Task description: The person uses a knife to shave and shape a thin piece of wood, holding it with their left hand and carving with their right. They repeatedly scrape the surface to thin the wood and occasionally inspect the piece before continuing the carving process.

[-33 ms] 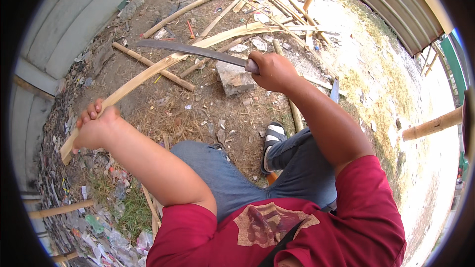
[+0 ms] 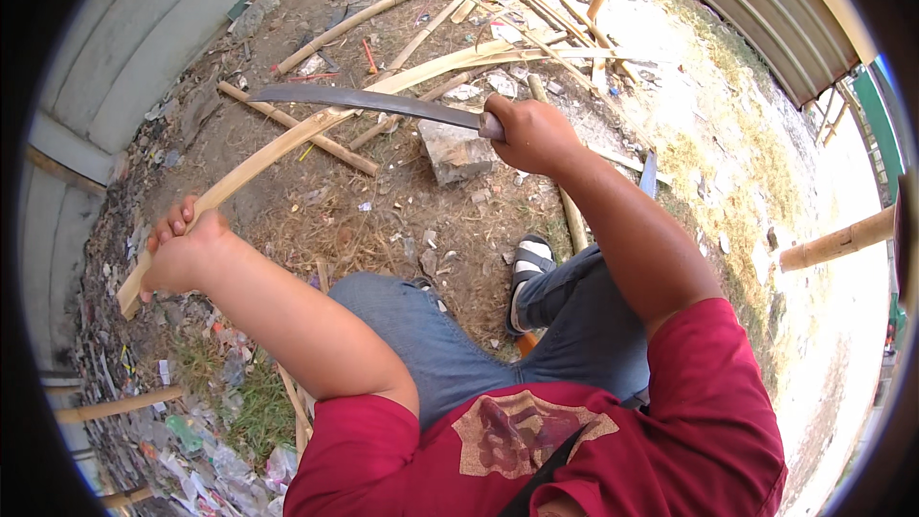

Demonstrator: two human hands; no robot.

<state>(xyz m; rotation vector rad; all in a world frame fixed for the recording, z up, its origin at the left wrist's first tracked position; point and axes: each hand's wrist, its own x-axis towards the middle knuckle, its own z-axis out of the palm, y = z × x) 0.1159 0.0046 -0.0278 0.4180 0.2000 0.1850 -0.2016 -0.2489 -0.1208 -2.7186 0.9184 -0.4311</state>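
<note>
My left hand [image 2: 182, 251] is wrapped round the near end of a long split bamboo strip [image 2: 254, 170], which slants away to the upper right. My right hand [image 2: 538, 134] grips the handle of a machete [image 2: 383, 102]. Its long dark blade points left and crosses over the strip, and I cannot tell if it touches the strip. Below the blade, close to my right hand, is a grey stone block [image 2: 455, 155]. A round bamboo pole [image 2: 297, 127] lies on the ground under the strip.
More bamboo poles and strips [image 2: 507, 5] are scattered at the far side. A pale wall [image 2: 115, 67] stands at left, a corrugated metal sheet [image 2: 756, 14] at upper right. One bamboo pole [image 2: 838, 239] juts in from the right. Litter [image 2: 201, 440] covers the ground at lower left.
The machete has shifted slightly, its tip lower and farther left. My left hand and the bamboo strip look almost unmoved.
</note>
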